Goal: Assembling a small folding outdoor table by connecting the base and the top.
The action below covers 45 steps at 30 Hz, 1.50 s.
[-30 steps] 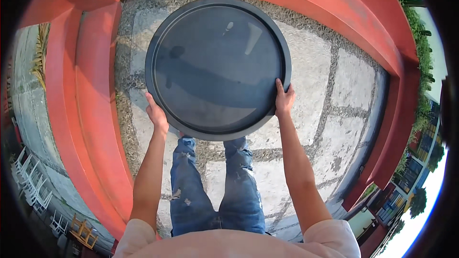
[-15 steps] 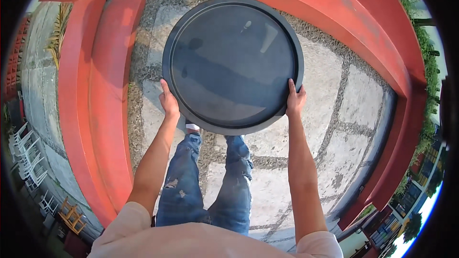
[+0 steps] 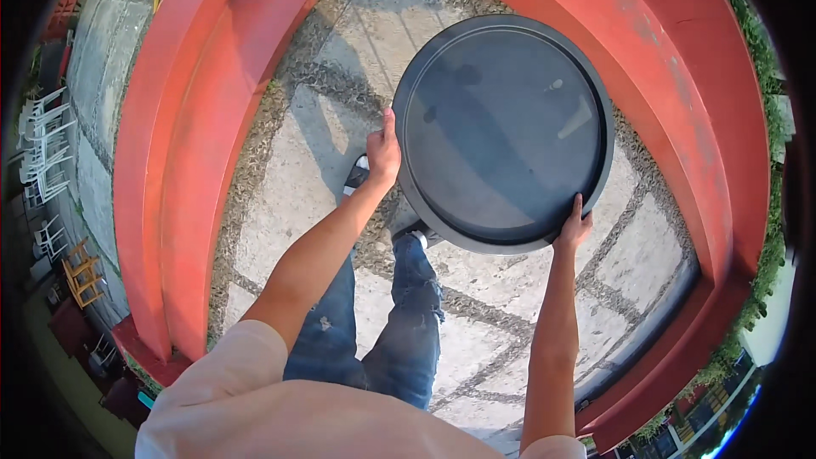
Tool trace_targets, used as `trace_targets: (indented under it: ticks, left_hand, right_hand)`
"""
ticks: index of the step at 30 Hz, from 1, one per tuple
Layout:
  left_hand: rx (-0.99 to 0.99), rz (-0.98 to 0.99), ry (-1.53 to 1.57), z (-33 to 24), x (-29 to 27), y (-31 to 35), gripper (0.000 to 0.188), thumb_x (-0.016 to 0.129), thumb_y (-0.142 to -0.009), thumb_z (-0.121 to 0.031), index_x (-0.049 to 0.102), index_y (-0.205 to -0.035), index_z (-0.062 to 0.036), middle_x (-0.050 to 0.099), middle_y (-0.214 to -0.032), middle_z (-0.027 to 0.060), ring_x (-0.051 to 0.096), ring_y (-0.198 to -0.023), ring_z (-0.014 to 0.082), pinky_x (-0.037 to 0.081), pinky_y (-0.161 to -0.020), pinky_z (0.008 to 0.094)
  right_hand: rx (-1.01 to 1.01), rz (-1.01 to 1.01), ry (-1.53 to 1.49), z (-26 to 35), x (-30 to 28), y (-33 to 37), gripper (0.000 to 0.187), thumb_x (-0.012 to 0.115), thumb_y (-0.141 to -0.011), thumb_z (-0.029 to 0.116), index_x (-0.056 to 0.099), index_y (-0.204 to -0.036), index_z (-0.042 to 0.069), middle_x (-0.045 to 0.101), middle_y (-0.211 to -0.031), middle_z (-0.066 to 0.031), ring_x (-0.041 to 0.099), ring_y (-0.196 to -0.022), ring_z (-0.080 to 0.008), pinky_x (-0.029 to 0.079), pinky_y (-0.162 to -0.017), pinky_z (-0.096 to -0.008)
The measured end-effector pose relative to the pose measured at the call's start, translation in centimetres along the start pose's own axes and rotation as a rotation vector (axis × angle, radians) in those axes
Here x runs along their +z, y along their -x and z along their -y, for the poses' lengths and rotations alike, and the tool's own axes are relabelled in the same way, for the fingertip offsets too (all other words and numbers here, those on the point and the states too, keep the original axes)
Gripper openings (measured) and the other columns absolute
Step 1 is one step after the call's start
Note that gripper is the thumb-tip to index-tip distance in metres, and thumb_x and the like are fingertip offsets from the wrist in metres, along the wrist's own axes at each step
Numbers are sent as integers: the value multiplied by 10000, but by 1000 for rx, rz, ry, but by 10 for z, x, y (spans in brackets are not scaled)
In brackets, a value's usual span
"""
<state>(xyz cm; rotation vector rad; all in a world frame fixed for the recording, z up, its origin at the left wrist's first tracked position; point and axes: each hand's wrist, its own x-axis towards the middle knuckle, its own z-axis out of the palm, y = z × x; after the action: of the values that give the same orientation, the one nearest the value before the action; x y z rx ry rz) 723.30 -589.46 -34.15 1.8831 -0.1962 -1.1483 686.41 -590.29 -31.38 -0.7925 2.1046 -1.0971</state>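
A large round black tray (image 3: 501, 144) with a raised rim is held out in front of me above the paving. My left hand (image 3: 384, 151) grips its left edge, thumb up along the rim. At the lower right edge my right hand (image 3: 574, 225) is closed on the rim, its thumb on top. The fingers of both hands are mostly hidden under the tray. Its upper face bears a few pale marks and dark spots, with a shadow band across it.
A low red wall (image 3: 191, 144) with a stepped ledge curves round the left, far and right sides. Stone paving (image 3: 297, 170) with pebble joints lies underfoot. White chairs (image 3: 42, 144) and a wooden chair (image 3: 82, 274) stand beyond the wall at left. Green plants (image 3: 769, 204) line the right.
The tray has moved to the right in the view and turned clockwise, with both hands still on it. My left arm now reaches further across. My feet and the surroundings appear shifted.
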Motion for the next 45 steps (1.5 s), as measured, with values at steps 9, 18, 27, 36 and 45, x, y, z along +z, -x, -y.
trace_targets:
  ticks: [9, 18, 27, 36, 45]
  left_hand:
    - [44, 72, -4, 36, 42, 34, 771, 427, -850, -654, 418, -463, 13, 418, -448, 21, 377, -488, 113, 338, -480, 335]
    - [46, 2, -65, 69, 54, 61, 746, 447, -881, -590, 346, -444, 6, 340, -414, 7, 320, -456, 104, 266, -439, 358]
    - [18, -42, 16, 59, 14, 39, 726, 426, -863, -634, 464, -483, -16, 452, -483, 10, 409, -496, 107, 341, -490, 304]
    - [-2, 3, 80, 48, 6, 27, 675, 436, -876, -605, 560, -579, -12, 542, -567, 15, 482, -548, 108, 394, -529, 295]
    - [31, 45, 148, 26, -17, 3, 618, 481, -866, -582, 643, -771, 7, 621, -722, 45, 576, -663, 126, 460, -615, 265]
  right_hand:
    - [67, -58, 16, -35, -67, -13, 475, 650, -829, 368, 594, -1062, -42, 640, -931, -138, 587, -800, -201, 475, -722, -343]
    - [72, -34, 101, -45, -96, -24, 509, 629, -845, 369, 561, -1147, -35, 634, -992, -140, 592, -840, -215, 472, -752, -344]
    - [26, 41, 50, -23, -54, -17, 449, 627, -853, 344, 584, -1056, -54, 638, -944, -145, 581, -788, -193, 465, -706, -345]
    - [35, 29, 1, -28, -45, -5, 462, 641, -841, 335, 574, -1064, -65, 625, -967, -145, 573, -847, -206, 456, -767, -342]
    - [2, -37, 42, -25, -16, 13, 454, 645, -831, 351, 590, -958, -82, 640, -865, -179, 579, -767, -237, 449, -728, -372]
